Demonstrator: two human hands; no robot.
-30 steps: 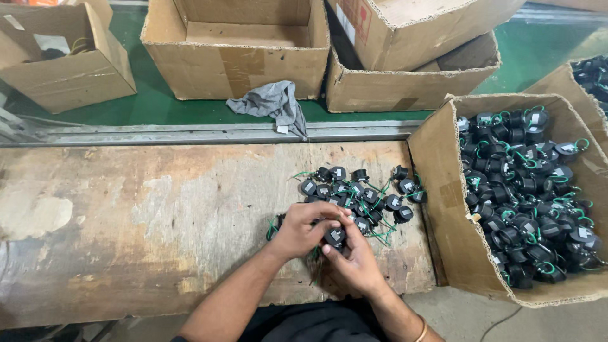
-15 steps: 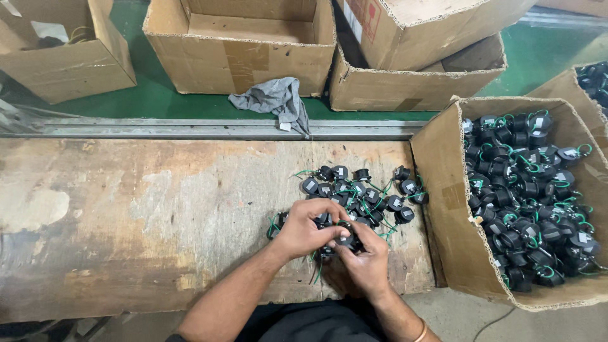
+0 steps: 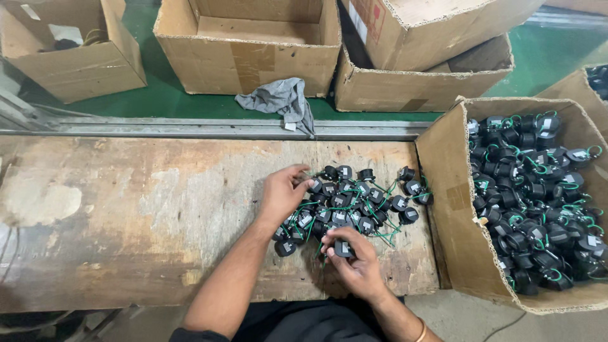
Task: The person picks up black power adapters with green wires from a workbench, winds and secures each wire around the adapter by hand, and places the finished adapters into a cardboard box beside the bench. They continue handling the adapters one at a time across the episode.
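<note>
Hands have parted: left hand (image 3: 283, 192) has moved up into the pile (image 3: 354, 199) on the bench (image 3: 114, 221), fingers loosely spread, while right hand (image 3: 354, 263) stays pinched on one coil (image 3: 342, 248) nearer the body.

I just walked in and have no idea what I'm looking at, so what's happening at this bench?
A person sits at a worn wooden bench sorting small black round parts with green wires. The left hand reaches into the loose pile of parts on the bench, while the right hand holds one part in its fingers. A cardboard box to the right is full of the same parts. Other cardboard boxes and a grey rag lie beyond the bench.
</note>
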